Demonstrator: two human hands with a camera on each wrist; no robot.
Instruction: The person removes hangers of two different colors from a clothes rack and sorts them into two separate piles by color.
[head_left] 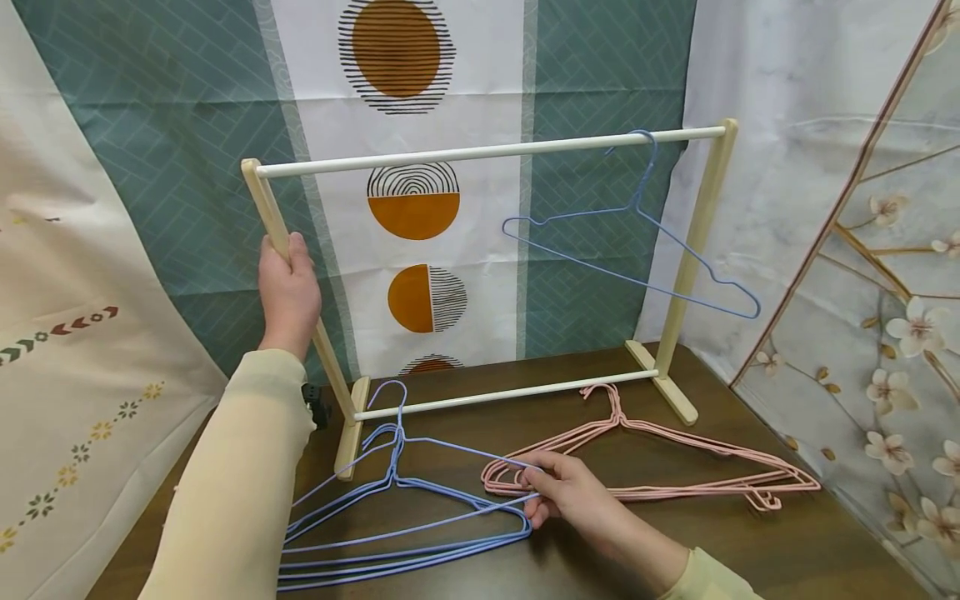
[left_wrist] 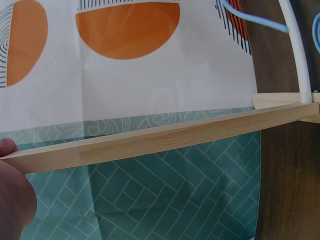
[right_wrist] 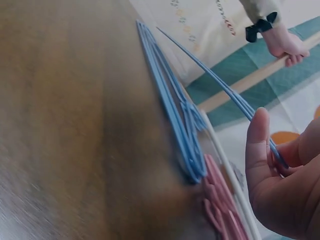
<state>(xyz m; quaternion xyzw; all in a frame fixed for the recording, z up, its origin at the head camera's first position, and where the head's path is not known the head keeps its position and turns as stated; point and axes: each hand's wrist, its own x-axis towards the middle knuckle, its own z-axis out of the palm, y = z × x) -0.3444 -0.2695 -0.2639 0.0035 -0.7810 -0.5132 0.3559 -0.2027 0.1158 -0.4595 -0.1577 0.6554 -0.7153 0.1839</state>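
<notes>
My left hand (head_left: 291, 287) grips the left wooden post of a clothes rack (head_left: 480, 153); part of that hand (left_wrist: 17, 195) shows at the edge of the left wrist view. With thumb and fingers, my right hand (head_left: 566, 496) pinches one end of a blue clothes hanger (head_left: 457, 450). In the right wrist view this hanger (right_wrist: 215, 77) is raised off the table, apart from the other blue hangers (right_wrist: 167, 100) lying there. Another blue hanger (head_left: 637, 208) hangs from the rack's top bar, toward the right post.
Several pink hangers (head_left: 675, 492) lie on the brown table (head_left: 525, 575), right of the blue ones and close behind my right hand. The rack's low white bar (head_left: 510, 394) runs behind both piles. Patterned cloths (head_left: 607, 50) hang at the back and sides.
</notes>
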